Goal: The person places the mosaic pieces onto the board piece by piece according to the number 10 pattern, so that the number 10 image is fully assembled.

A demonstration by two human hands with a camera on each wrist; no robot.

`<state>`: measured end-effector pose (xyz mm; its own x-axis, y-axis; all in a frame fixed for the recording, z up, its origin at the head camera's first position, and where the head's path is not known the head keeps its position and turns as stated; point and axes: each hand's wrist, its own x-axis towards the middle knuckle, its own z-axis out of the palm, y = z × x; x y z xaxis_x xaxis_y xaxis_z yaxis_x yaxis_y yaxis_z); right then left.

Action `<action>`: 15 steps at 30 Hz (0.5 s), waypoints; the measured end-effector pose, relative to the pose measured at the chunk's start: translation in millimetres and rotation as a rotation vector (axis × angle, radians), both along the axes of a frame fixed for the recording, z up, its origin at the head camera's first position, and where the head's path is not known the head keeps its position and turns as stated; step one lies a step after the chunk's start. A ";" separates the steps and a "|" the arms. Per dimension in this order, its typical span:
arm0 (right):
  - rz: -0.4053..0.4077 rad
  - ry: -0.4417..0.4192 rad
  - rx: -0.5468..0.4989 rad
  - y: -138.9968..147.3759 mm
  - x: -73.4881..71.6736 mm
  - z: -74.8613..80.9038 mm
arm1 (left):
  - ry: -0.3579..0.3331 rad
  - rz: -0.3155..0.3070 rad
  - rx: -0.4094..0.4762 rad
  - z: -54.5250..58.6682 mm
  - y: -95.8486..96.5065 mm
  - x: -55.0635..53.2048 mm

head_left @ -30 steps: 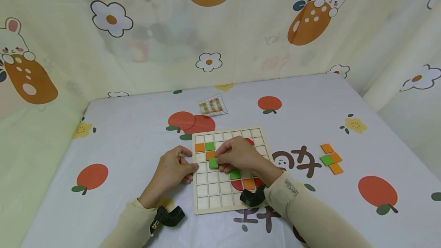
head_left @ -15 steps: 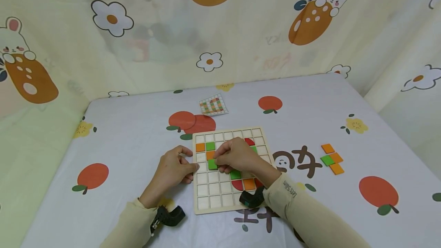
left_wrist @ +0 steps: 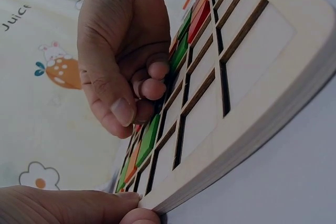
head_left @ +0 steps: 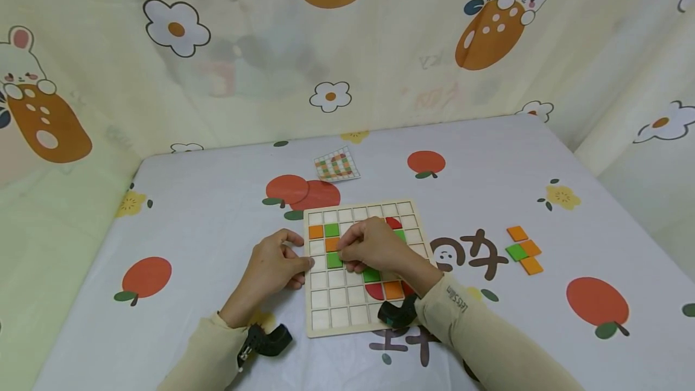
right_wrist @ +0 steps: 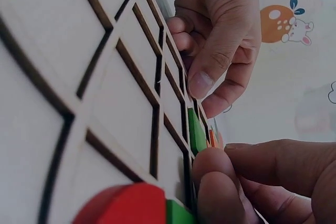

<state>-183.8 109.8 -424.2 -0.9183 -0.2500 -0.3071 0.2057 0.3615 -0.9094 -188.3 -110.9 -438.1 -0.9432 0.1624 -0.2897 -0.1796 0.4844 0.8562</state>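
Observation:
A square wooden grid board (head_left: 339, 317) lies flat on the table with coloured tiles in some cells. My left hand (head_left: 274, 263) holds its left edge, thumb and fingers against the frame. My right hand (head_left: 377, 243) reaches over the middle of the board, fingertips at the right side of a green tile (head_left: 333, 260) that lies in a cell of the second column. In the right wrist view, the same green tile (right_wrist: 196, 132) sits just beyond my right fingertips (right_wrist: 212, 169). Directly above it are an orange tile (head_left: 332, 244) and another green tile (head_left: 331, 230). My right hand hides several cells.
To the right, a loose green tile (head_left: 516, 252) lies among several orange tiles (head_left: 531, 266). Behind the board rests a small pattern card (head_left: 337, 165). Another orange tile (head_left: 315, 232) and a red rounded piece (head_left: 374, 291) sit in cells.
The green tile at my right fingertips has moved slightly down and left and now lies level in its cell. My left hand has stayed at the board's edge.

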 end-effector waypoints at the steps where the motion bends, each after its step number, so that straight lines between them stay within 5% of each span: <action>1: 0.000 0.002 -0.001 0.0 0.2 0.2 | 0.000 0.000 0.000 0.2 0.0 -0.2; 9: -0.011 0.017 -0.064 6.8 3.5 0.6 | 0.001 -0.001 0.006 0.4 -0.8 -0.7; 15: -0.091 0.086 -0.029 53.3 16.1 12.2 | 0.002 -0.002 0.010 -1.2 -0.9 0.1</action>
